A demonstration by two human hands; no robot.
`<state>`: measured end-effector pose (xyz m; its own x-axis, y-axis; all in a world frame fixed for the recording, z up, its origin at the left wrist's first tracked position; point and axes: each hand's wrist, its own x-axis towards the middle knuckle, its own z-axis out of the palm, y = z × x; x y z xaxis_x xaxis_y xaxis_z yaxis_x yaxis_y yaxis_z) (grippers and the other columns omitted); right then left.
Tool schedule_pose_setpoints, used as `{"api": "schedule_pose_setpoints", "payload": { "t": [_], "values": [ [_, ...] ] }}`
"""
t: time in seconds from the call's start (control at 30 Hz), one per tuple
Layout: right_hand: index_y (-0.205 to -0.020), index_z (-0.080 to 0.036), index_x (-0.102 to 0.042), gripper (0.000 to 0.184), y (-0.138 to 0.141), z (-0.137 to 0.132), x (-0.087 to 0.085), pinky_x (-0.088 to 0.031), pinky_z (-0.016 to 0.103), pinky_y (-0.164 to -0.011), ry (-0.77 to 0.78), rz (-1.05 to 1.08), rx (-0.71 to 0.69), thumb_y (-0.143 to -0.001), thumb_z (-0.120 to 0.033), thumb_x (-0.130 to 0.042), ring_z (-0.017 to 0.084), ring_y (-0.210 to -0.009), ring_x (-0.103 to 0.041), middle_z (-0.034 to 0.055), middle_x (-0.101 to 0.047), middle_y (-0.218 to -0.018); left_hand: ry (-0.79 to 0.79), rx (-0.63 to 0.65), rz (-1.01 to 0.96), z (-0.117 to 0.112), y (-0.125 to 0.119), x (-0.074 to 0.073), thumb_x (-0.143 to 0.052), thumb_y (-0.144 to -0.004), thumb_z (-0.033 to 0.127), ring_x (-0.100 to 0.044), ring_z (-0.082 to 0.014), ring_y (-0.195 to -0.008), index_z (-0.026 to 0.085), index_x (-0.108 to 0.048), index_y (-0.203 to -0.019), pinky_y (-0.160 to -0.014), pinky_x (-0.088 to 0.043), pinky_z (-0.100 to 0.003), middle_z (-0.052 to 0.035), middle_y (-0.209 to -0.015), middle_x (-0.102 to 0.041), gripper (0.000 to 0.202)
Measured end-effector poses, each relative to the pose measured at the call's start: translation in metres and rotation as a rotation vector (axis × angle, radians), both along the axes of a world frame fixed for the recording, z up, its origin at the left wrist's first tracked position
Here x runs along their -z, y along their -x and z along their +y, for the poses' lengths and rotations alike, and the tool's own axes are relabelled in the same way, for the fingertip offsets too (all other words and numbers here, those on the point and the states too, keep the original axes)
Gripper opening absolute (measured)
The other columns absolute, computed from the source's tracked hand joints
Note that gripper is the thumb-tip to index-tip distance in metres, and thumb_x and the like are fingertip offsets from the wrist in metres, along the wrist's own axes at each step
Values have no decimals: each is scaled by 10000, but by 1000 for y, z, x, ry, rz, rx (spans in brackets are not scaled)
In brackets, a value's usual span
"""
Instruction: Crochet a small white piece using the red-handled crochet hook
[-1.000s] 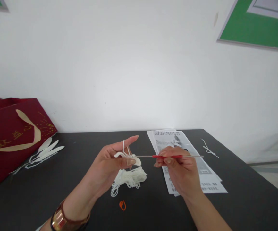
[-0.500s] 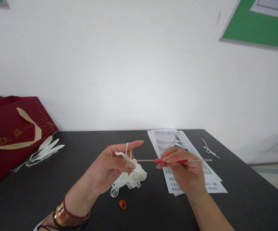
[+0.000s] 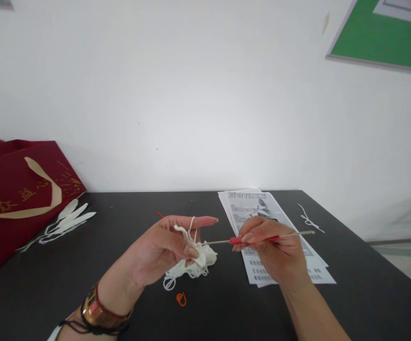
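Note:
My left hand (image 3: 171, 244) pinches a small piece of white crochet work (image 3: 201, 255) between thumb and fingers, its index finger stretched out with white yarn (image 3: 192, 225) looped over it. In my right hand (image 3: 272, 246) is a double-ended crochet hook (image 3: 237, 240) with a red grip, held like a pen. The hook's left tip reaches the stitches by my left thumb; the exact loop it sits in is too small to make out. Beneath the left hand lies a loose heap of white yarn (image 3: 187, 271). An orange stitch marker (image 3: 181, 299) rests on the table just in front of it.
Printed pattern sheets (image 3: 258, 272) lie partly under my right hand. A dark red gift bag (image 3: 16, 189) stands at left, with white crocheted petals (image 3: 72, 215) beside it. A white yarn scrap (image 3: 308, 220) lies at the right of the black table (image 3: 148, 312).
Both hands have shifted slightly down and the left a little right. The hook now tilts, its left tip lower and right end higher. More of a thin red item shows behind the left hand.

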<state>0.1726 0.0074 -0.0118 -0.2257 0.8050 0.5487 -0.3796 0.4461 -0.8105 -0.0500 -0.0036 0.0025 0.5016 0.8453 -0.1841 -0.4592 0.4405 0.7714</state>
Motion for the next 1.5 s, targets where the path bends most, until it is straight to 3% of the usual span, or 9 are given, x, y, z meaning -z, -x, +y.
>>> {"api": "schedule_pose_setpoints", "payload": {
  "t": [0.23,0.43,0.7,0.87,1.07,1.23,1.33,1.4,1.5],
  "values": [
    [-761,-204,-755,55,3,1,-2,-569,287,-502,88,44,-7,-743,-254,-767,172,-545,-668,34,-685,-646,-65,8,58,-1,1,-2,-666,-513,11,-480,-93,-468,107,-741,-1058,-468,-326,-218,6,-529,-582,558],
    [-758,-174,-723,96,8,4,3,-578,216,-488,338,149,-89,-750,-259,-765,123,-480,-654,15,-707,-591,-256,-3,188,-3,4,0,-761,-599,97,-482,-111,-537,182,-749,-1059,-501,-321,-228,-9,-610,-590,468],
    [-745,-147,-701,129,22,11,13,-559,141,-424,742,394,-200,-705,-226,-794,67,-409,-586,-25,-666,-529,-631,-344,450,-4,-12,4,-740,-728,172,-458,-123,-629,309,-754,-1030,-576,-379,-247,10,-669,-542,332],
    [-782,-133,-712,145,26,8,16,-587,155,-479,795,442,-160,-691,-202,-801,76,-458,-621,-1,-692,-574,-573,-486,423,-2,-25,13,-751,-723,197,-459,-122,-639,306,-757,-1023,-567,-384,-239,-1,-708,-570,320],
    [-784,-136,-702,171,29,5,13,-595,180,-491,734,418,-96,-697,-244,-801,86,-469,-623,3,-695,-591,-385,-513,311,-3,-33,16,-791,-671,248,-492,-123,-634,296,-772,-984,-583,-399,-242,-10,-738,-648,317],
    [-765,-137,-690,148,27,6,12,-577,164,-480,707,399,-73,-714,-241,-782,81,-456,-613,0,-688,-573,-384,-389,256,0,-25,17,-785,-689,240,-540,-149,-728,279,-776,-973,-651,-415,-258,-39,-843,-667,287],
    [-745,-137,-681,129,26,7,14,-572,172,-460,703,390,-110,-727,-237,-762,82,-428,-596,-7,-680,-550,-393,-158,116,4,-10,18,-786,-683,273,-557,-167,-744,252,-762,-1025,-712,-434,-301,-65,-907,-662,344],
    [-725,-134,-674,126,26,9,17,-569,183,-439,706,381,-140,-732,-235,-748,83,-405,-579,-12,-669,-527,-359,55,44,6,0,17,-800,-646,326,-560,-175,-681,216,-744,-1075,-665,-444,-309,-71,-785,-653,446],
    [-699,-128,-666,126,26,11,20,-559,189,-409,725,367,-200,-731,-231,-731,79,-368,-546,-27,-635,-477,-321,187,16,9,10,17,-791,-629,379,-574,-171,-634,211,-781,-960,-583,-454,-298,-76,-814,-626,371]
  ]
}}
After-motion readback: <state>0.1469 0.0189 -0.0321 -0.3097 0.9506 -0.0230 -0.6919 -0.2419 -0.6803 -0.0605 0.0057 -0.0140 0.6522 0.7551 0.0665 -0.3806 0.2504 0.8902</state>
